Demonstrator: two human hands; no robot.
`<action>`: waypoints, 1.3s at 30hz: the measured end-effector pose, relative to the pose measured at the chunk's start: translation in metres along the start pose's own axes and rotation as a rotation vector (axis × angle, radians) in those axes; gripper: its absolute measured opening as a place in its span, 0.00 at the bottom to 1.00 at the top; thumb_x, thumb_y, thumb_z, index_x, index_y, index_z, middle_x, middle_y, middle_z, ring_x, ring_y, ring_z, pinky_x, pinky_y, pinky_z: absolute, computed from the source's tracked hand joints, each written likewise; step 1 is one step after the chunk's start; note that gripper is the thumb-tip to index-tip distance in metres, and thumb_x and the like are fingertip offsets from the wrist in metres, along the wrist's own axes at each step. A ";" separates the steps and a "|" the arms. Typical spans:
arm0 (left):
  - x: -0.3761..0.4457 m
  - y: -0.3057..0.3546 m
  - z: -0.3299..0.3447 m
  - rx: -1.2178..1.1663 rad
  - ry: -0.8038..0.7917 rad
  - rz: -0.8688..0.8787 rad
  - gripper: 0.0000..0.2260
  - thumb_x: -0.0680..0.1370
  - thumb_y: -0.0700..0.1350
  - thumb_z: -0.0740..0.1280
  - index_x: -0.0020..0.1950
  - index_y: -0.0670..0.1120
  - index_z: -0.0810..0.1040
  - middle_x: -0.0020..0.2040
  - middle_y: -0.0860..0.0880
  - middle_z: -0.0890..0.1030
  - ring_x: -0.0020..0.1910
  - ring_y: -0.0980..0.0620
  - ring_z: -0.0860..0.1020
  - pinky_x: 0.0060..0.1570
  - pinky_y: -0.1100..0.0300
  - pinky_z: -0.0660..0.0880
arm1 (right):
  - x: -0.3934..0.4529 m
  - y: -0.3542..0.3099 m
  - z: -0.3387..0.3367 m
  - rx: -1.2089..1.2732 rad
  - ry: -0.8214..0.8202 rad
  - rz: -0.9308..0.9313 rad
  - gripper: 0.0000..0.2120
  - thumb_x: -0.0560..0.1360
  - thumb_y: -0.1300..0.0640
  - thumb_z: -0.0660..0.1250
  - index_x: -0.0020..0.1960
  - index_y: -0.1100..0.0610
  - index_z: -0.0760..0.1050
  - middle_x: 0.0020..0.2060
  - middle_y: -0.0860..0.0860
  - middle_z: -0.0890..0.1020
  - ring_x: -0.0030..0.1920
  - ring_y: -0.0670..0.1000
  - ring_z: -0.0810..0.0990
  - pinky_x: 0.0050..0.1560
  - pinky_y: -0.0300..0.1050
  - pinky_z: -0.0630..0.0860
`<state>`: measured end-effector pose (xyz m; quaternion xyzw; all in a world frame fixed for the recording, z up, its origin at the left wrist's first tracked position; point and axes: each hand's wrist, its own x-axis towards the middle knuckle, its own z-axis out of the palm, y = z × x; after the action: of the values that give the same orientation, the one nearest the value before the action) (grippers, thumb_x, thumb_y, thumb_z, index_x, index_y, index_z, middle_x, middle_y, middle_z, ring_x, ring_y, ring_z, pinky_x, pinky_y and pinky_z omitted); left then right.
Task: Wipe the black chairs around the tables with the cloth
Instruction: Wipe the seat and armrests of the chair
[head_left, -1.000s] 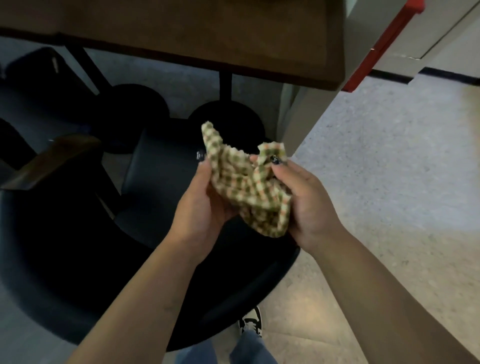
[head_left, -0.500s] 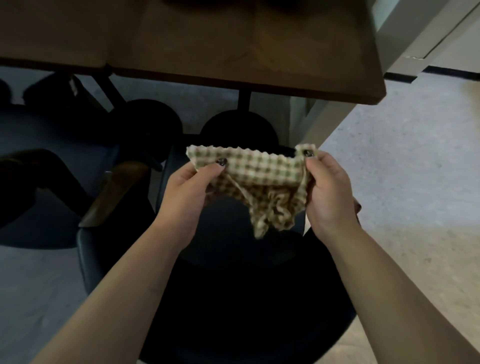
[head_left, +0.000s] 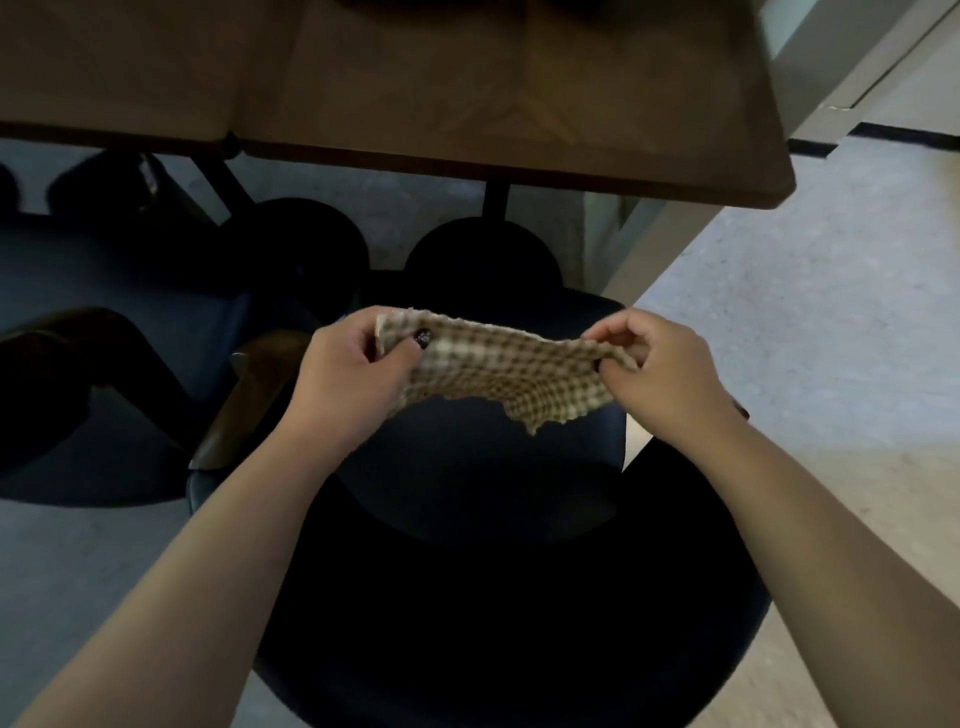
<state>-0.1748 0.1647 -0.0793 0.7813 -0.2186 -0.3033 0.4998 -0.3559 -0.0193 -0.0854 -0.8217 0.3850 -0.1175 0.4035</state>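
Reaching in from the near edge, two bare forearms meet over a black chair (head_left: 493, 597) whose curved back fills the near middle and whose seat lies just beyond it, under the hands. The left hand (head_left: 348, 374) has its grip clamped on the left end of a checked cloth (head_left: 498, 369), thumb pressed on top with a dark-painted nail showing, fingers curled beneath. The right hand (head_left: 660, 369) has its grip clamped on the right end, thumb and fingertips pinching the fabric's corner. Between them the cloth is stretched out roughly level in the air above the chair seat, not touching it; its frayed near edge sags in a ragged point toward the right. A brown wooden armrest (head_left: 249, 395) slants along the chair's left side, just left of the left wrist. Farther left a second dark chair (head_left: 78, 395) stands on the grey floor (head_left: 78, 561), partly in shadow. Beyond the cloth, two round black bases (head_left: 483, 260) sit on the floor side by side, each with a dark post rising to the underside of the brown wooden tabletop (head_left: 467, 88), which spans the far part of the view and overhangs them. To the right, the speckled pale floor runs up to a light wall (head_left: 841, 57) with a dark skirting strip at its foot.
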 end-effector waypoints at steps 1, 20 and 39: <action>0.002 -0.002 -0.003 0.069 -0.009 0.020 0.07 0.77 0.43 0.70 0.48 0.57 0.83 0.42 0.56 0.84 0.43 0.59 0.82 0.42 0.59 0.80 | 0.002 0.002 -0.005 0.001 -0.022 0.010 0.13 0.71 0.66 0.67 0.44 0.48 0.79 0.40 0.42 0.82 0.40 0.40 0.81 0.38 0.27 0.73; 0.161 -0.075 0.043 0.556 -0.085 -0.201 0.07 0.78 0.40 0.68 0.48 0.49 0.86 0.31 0.56 0.80 0.24 0.62 0.75 0.23 0.72 0.69 | 0.175 0.105 0.047 -0.263 -0.377 0.080 0.05 0.76 0.58 0.67 0.41 0.54 0.79 0.35 0.50 0.83 0.33 0.46 0.83 0.34 0.39 0.76; 0.198 -0.185 0.084 0.565 0.123 -0.531 0.13 0.79 0.53 0.63 0.58 0.46 0.76 0.52 0.46 0.80 0.44 0.48 0.77 0.38 0.56 0.73 | 0.194 0.164 0.132 -0.376 -0.257 0.488 0.11 0.77 0.51 0.60 0.41 0.57 0.73 0.38 0.53 0.77 0.40 0.56 0.77 0.32 0.43 0.66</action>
<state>-0.0831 0.0570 -0.3253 0.9342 -0.0533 -0.3025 0.1813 -0.2467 -0.1472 -0.3174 -0.7736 0.5312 0.1602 0.3062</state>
